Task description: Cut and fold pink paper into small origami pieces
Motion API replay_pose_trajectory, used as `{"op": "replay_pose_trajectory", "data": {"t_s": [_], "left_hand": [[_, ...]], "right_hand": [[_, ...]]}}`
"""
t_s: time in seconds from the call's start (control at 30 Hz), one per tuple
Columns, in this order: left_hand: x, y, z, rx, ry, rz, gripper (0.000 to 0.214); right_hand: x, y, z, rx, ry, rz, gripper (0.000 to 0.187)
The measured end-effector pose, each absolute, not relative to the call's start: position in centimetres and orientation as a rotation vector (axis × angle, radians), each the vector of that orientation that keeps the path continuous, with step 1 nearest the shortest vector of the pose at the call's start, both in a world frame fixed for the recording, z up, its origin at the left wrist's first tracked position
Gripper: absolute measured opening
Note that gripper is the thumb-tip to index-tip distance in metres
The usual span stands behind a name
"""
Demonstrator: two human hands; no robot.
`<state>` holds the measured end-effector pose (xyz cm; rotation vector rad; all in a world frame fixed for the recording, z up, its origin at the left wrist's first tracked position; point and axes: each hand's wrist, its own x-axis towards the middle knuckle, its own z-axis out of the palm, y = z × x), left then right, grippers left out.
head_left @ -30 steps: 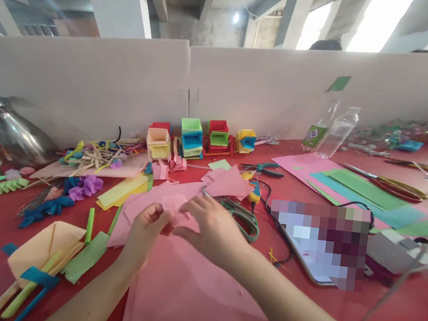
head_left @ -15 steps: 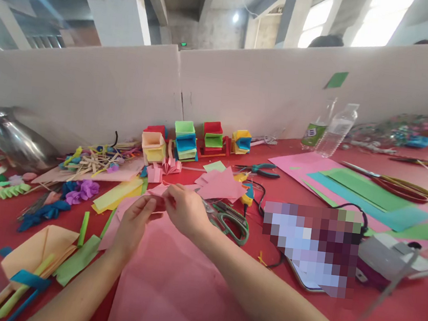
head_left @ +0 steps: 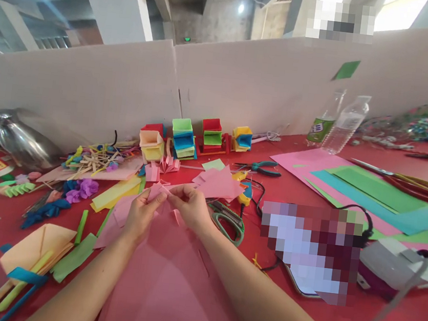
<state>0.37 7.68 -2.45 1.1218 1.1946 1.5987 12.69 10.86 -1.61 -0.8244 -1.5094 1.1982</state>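
Note:
Between my two hands is a small folded piece of pink paper [head_left: 157, 192]. My left hand [head_left: 143, 211] pinches its left side, thumb on top. My right hand [head_left: 191, 207] has its thumb and fingers closed on the right side of the same piece. Beneath my wrists lies a large pink paper sheet [head_left: 172, 284]. Just beyond my hands are pink folded pieces [head_left: 169, 164], and to their right a stack of pink paper squares [head_left: 219, 183]. Green-handled scissors [head_left: 229, 229] lie beside my right hand, partly covered by it.
Folded paper boxes [head_left: 182, 139] stand along the white partition [head_left: 245, 87]. A yellow glue gun [head_left: 246, 192], pliers [head_left: 263, 167] and a phone [head_left: 303, 258] lie to the right. Bottles [head_left: 345, 126] stand at the back right; a metal jug [head_left: 21, 141] is at the left.
My right hand has shifted slightly right and turned, so more of the folded pink paper shows between my hands. The view has tilted a little.

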Motion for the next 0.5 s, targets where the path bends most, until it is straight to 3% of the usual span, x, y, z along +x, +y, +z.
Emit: {"op": "replay_pose_trajectory", "data": {"t_s": [0.5], "left_hand": [[2.0,5.8,-2.3,1.085,1.081,1.433,0.022]], "right_hand": [[15.8,7.8,-0.5,-0.974,-1.723,1.000,0.008]]}}
